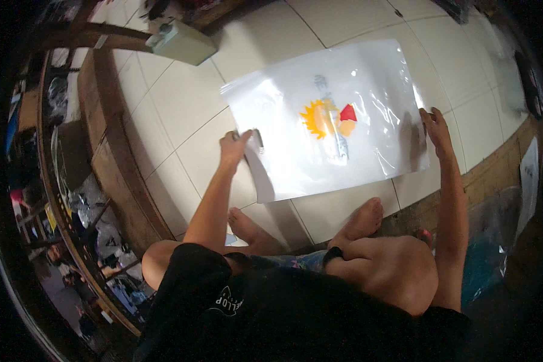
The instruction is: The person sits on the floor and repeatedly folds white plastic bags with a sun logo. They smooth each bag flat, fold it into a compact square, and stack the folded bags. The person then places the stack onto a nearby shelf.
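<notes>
A large, whitish plastic bag (289, 175) lies spread on the tiled floor in front of me. Its middle carries a print (314, 120) in yellow, orange and red. My left hand (234, 146) is closed on the bag's left edge, thumb over the plastic. Just right of that thumb shows a narrow dark patch (258, 140), too blurred to name. At the opposite edge, my right hand (435, 125) pinches the plastic between thumb and fingers. Wrinkles and bright glare run across the bag's right half.
Pale floor tiles (175, 108) surround the bag. Beyond its far left corner stands a light green box (182, 43). Brown cardboard (117, 163) and a cluttered rack (60, 199) line the left side. My bare feet (361, 220) are near the bag's front edge. Clear plastic (495, 241) lies at right.
</notes>
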A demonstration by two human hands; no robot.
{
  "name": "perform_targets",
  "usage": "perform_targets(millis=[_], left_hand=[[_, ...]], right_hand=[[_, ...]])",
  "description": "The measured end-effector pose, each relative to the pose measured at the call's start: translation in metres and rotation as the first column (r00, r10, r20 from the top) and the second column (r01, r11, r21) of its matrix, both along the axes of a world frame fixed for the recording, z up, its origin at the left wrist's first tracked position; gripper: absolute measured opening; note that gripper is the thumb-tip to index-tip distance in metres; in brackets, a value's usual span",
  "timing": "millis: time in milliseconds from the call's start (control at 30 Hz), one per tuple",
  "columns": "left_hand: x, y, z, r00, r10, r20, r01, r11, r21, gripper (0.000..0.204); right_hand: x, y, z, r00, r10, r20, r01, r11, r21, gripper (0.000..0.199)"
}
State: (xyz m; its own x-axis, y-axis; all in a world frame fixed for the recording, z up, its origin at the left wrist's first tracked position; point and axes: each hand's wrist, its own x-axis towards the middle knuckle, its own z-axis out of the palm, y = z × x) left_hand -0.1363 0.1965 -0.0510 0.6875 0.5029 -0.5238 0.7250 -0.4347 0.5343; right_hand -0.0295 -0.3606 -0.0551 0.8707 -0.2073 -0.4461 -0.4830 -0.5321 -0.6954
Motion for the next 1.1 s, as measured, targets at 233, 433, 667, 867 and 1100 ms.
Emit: perform_targets(millis=[233,433,667,867,1100], left_hand=[[0.002,-0.022,-0.016,0.991,-0.109,-0.083,0.127,0.954,0.271,0.064],[0.003,-0.032,0.0,0.984,-0.118,-0.131,0.148,0.955,0.258,0.059],[-0.004,-0.044,-0.024,0.995,-0.099,-0.016,0.094,0.868,0.488,0.051],[-0.009,-0.055,-0.024,0.987,-0.091,0.132,0.021,0.888,0.459,0.045],[-0.024,-0.067,-0.052,0.957,-0.175,0.233,0.014,0.827,0.562,0.058]], right_hand=[[0.055,0.024,-0.015,0.906,0.365,-0.213,-0.396,0.91,-0.126,0.07],[0.05,0.044,-0.017,0.936,0.304,-0.179,-0.352,0.848,-0.396,0.064],[0.043,0.04,-0.021,0.921,0.386,-0.052,-0.369,0.822,-0.433,0.057],[0.015,0.063,-0.012,0.937,0.276,0.216,-0.123,0.836,-0.535,0.058],[-0.067,0.057,0.002,0.503,0.85,0.157,-0.547,0.453,-0.704,0.076]])
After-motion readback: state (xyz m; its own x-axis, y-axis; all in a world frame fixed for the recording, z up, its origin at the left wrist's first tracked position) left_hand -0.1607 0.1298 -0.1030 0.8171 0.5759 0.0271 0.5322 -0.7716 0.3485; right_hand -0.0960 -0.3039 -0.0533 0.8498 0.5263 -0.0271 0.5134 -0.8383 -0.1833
